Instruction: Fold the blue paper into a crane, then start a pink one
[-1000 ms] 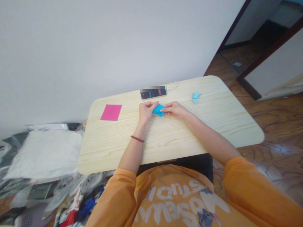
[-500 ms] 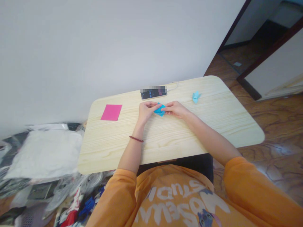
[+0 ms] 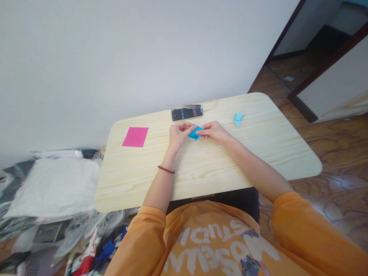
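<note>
Both hands meet over the middle of the table around a small folded piece of blue paper [image 3: 194, 133]. My left hand [image 3: 180, 133] pinches its left side, thumb on top. On the right side, my right hand [image 3: 213, 132] grips the paper between thumb and fingers. Part of the paper is hidden behind the fingers. A flat pink paper square [image 3: 135, 137] lies to the left of my hands. Off to the right stands a small light-blue folded paper figure [image 3: 238, 118].
Behind my hands a phone [image 3: 186, 113] with a white cable [image 3: 213, 104] lies near the wall. The pale wooden table [image 3: 138, 182] has rounded corners. Bags and clutter, with a white packet [image 3: 54, 186], sit low at the left; a doorway opens at the right.
The blue paper has shifted very slightly and shows a little differently between the fingers. Both hands keep their hold on it; the other things stay in place.
</note>
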Tool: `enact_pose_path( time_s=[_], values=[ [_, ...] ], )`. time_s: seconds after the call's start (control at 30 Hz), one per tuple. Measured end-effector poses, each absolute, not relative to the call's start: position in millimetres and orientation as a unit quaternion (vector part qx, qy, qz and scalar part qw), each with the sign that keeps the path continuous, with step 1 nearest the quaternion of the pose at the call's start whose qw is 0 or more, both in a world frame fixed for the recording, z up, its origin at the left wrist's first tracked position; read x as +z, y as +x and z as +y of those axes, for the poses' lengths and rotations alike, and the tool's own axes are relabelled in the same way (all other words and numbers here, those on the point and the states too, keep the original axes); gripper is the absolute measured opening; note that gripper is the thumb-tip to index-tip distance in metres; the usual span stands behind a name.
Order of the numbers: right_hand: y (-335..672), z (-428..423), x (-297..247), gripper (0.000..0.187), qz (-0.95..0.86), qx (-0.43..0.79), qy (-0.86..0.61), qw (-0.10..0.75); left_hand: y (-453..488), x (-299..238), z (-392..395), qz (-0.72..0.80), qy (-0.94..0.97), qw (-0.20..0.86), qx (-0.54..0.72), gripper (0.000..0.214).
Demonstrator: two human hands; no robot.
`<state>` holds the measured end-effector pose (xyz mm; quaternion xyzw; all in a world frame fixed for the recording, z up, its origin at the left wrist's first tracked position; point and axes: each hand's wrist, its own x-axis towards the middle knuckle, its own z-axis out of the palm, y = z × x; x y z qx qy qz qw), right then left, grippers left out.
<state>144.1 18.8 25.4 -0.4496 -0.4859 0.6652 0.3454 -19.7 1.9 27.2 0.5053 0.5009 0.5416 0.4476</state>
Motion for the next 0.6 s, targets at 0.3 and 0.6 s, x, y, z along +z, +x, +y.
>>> enact_pose_path(
  time_s=[0.3,0.6],
  values=[
    [143.8,20.1,27.6,0.038,-0.527,0.641,-0.421,0.366,-18.9,26.0,1.4,0.515,0.516,0.381,0.569,0.024],
    [142.7,17.9,30.9,0.038,-0.546,0.61,-0.435,0.375,-15.3,27.2,-0.8,0.52,0.497,0.39,0.575,0.024]
  ],
)
